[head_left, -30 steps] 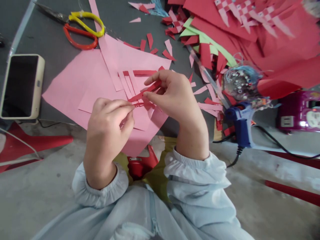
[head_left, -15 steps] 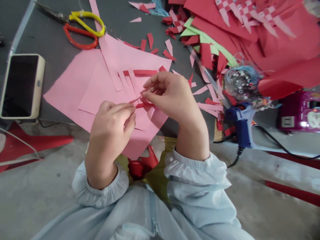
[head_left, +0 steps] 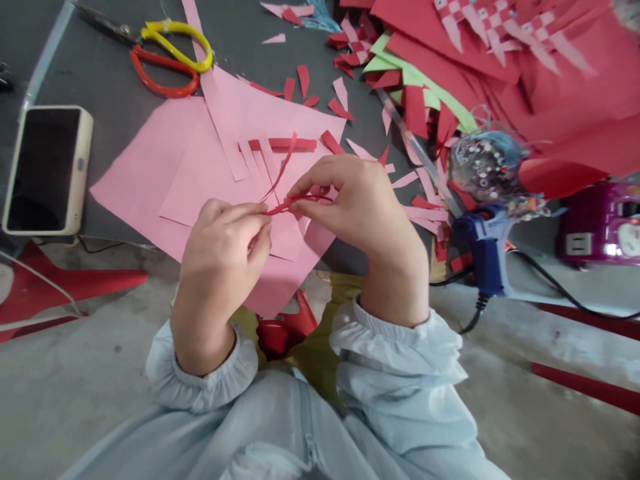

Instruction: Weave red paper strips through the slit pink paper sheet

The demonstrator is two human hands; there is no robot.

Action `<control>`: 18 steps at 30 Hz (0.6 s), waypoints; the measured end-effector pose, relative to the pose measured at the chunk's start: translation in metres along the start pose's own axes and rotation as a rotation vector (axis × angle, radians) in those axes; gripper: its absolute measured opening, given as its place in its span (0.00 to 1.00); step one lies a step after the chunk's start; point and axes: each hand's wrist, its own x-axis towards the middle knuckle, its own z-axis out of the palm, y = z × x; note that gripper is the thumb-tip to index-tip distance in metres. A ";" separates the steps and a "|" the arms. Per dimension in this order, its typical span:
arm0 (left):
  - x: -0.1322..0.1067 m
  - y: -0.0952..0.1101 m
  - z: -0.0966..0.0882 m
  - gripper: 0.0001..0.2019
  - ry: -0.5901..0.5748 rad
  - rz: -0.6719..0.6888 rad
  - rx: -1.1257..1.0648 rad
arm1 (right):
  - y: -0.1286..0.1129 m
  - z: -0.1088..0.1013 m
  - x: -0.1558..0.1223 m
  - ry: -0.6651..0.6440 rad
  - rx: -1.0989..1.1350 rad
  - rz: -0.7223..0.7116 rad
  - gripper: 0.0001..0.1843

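Between my hands, just above the pink paper sheets (head_left: 137, 160), are thin red paper strips (head_left: 285, 167). My left hand (head_left: 223, 250) is closed, its thumb and fingers pinching the strips at their left end. With thumb and forefinger, my right hand (head_left: 353, 200) grips the same red strips a little to the right. One strip stands up and curves away from my fingertips. Under the hands lie narrow pink strips (head_left: 247, 160), crossed by a flat red strip (head_left: 300, 145). My fingers hide where the held strips meet.
Scissors (head_left: 173, 60) with yellow and red handles lie at the upper left, above a phone (head_left: 45, 170). On the right are a blue glue gun (head_left: 485, 250) with its cable, a bag of beads (head_left: 485, 163), a purple device (head_left: 600, 223), paper scraps and red sheets (head_left: 565, 113).
My right hand has shifted slightly right and down and now pinches the red strips nearer the left hand. One red strip now stands up and curves free of the fingers. My left hand stays put.
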 end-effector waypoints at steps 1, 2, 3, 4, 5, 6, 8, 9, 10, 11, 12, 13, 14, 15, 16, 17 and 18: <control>0.000 0.000 0.000 0.10 0.002 0.001 -0.003 | 0.000 0.000 0.000 0.013 0.008 -0.019 0.08; 0.000 0.000 0.000 0.10 0.006 0.001 -0.005 | 0.000 0.000 0.000 0.029 0.013 -0.039 0.08; -0.001 0.000 -0.001 0.09 0.010 0.001 -0.004 | -0.001 -0.001 0.000 0.045 0.013 -0.057 0.08; -0.001 0.000 -0.001 0.09 0.014 -0.001 -0.001 | -0.001 0.000 0.000 0.060 0.009 -0.070 0.08; -0.001 0.000 -0.001 0.10 0.018 -0.004 0.007 | 0.000 0.000 0.000 0.071 0.001 -0.080 0.08; -0.002 0.000 -0.001 0.10 0.023 -0.008 0.017 | 0.000 0.001 0.000 0.076 -0.006 -0.085 0.07; -0.002 0.001 -0.002 0.11 0.034 -0.012 0.032 | 0.001 0.003 0.000 0.079 -0.016 -0.087 0.07; -0.002 0.001 -0.002 0.11 0.040 -0.010 0.035 | 0.002 0.004 0.000 0.081 -0.019 -0.089 0.07; -0.002 0.001 -0.002 0.11 0.044 -0.005 0.037 | 0.003 0.005 0.000 0.085 -0.019 -0.095 0.06; -0.002 0.001 -0.002 0.11 0.046 0.003 0.037 | 0.003 0.005 0.000 0.092 -0.019 -0.100 0.06; -0.002 0.001 -0.002 0.11 0.043 0.009 0.038 | 0.004 0.006 0.000 0.098 -0.019 -0.107 0.06; -0.002 0.000 -0.001 0.12 0.038 0.013 0.040 | 0.004 0.006 0.000 0.103 -0.019 -0.115 0.06; -0.002 0.000 -0.001 0.12 0.034 0.015 0.043 | 0.005 0.006 0.000 0.107 -0.020 -0.123 0.06; -0.002 0.000 -0.001 0.12 0.033 0.013 0.046 | 0.005 0.006 0.000 0.111 -0.020 -0.131 0.06; -0.002 0.000 -0.001 0.12 0.036 0.010 0.047 | 0.004 0.005 0.000 0.112 -0.022 -0.141 0.06; -0.002 0.000 -0.001 0.12 0.042 0.007 0.045 | 0.004 0.005 0.000 0.110 -0.025 -0.149 0.06; -0.002 0.001 -0.001 0.12 0.047 0.003 0.038 | 0.004 0.005 0.000 0.106 -0.029 -0.153 0.06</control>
